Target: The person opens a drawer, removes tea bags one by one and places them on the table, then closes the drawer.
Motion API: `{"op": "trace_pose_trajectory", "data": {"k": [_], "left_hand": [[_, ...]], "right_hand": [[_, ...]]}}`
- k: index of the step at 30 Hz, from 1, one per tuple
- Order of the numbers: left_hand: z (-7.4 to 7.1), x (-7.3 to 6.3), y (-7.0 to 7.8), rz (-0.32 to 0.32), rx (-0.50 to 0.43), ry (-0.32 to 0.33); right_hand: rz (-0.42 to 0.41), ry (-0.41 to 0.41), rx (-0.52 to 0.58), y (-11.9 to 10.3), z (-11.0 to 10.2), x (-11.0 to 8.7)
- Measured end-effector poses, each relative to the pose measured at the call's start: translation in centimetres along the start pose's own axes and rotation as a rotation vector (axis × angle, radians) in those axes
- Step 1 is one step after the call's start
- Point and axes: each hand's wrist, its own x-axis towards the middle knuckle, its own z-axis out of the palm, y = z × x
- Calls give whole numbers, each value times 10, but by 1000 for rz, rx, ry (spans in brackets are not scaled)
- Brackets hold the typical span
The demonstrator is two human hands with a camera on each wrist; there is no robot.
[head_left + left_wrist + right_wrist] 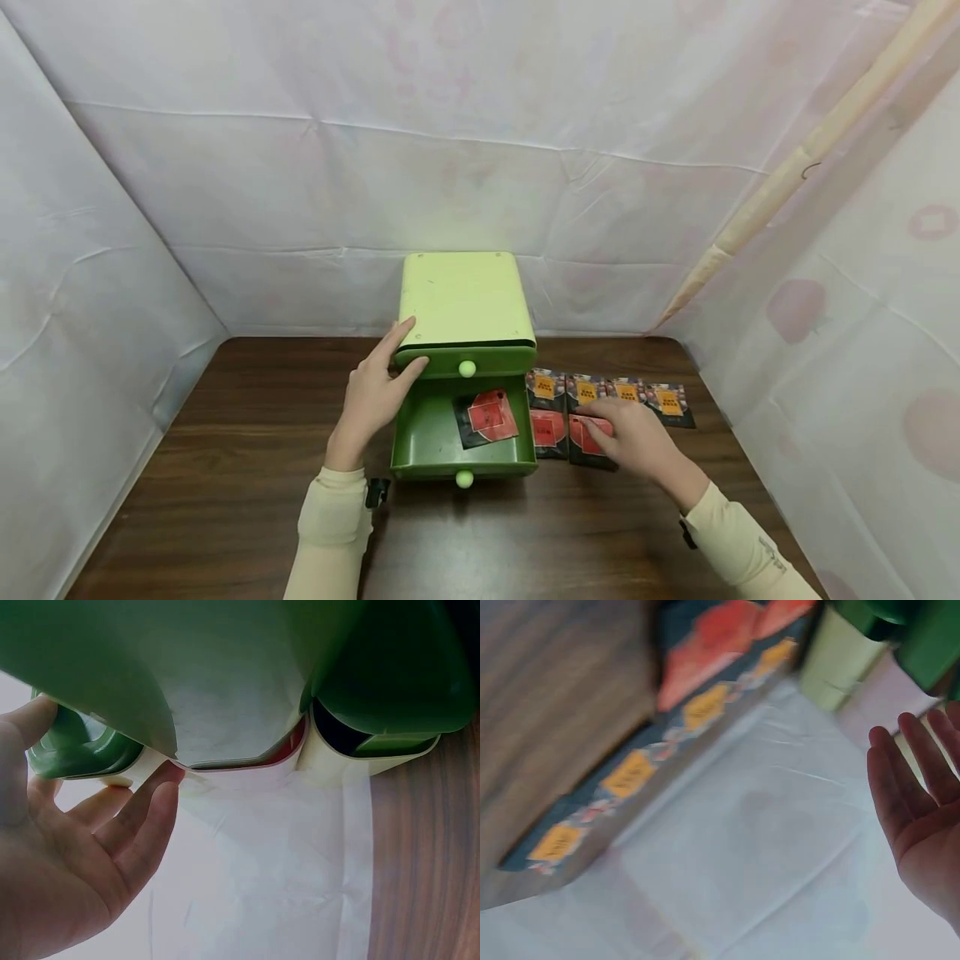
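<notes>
A small green drawer cabinet [465, 296] stands toward the back of the table. Its upper drawer [438, 361] is almost fully in; the lower drawer [420, 433] is pulled out, and a red-and-black packet [487, 417] lies in it. My left hand [375, 396] rests against the cabinet's front left corner, thumb at the upper drawer's front. In the left wrist view the left hand [82, 847] has its fingers fairly straight along the cabinet's side. My right hand [633, 433] hovers over a red packet [585, 437] to the right, its fingers extended in the right wrist view.
Another red packet [547, 433] lies beside the cabinet. Behind the red ones is a row of several dark packets with yellow labels [667, 402]. White sheeting [465, 183] encloses the wooden table [247, 458] at the back and sides.
</notes>
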Motion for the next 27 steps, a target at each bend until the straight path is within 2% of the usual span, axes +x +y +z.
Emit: {"op": "trace_pose_trajectory", "data": {"k": [7, 13, 21, 27], "left_hand": [[-2, -1, 3, 0, -24, -12], [0, 0, 3, 3, -18, -16], [-1, -1, 3, 3, -23, -10], [0, -1, 3, 19, -20, 2]], "right_hand": [[-140, 49, 105, -29, -10, 22], [-249, 45, 184, -53, -7, 39], [-271, -31, 262, -70, 4, 58], [-257, -142, 278, -81, 12, 69]]}}
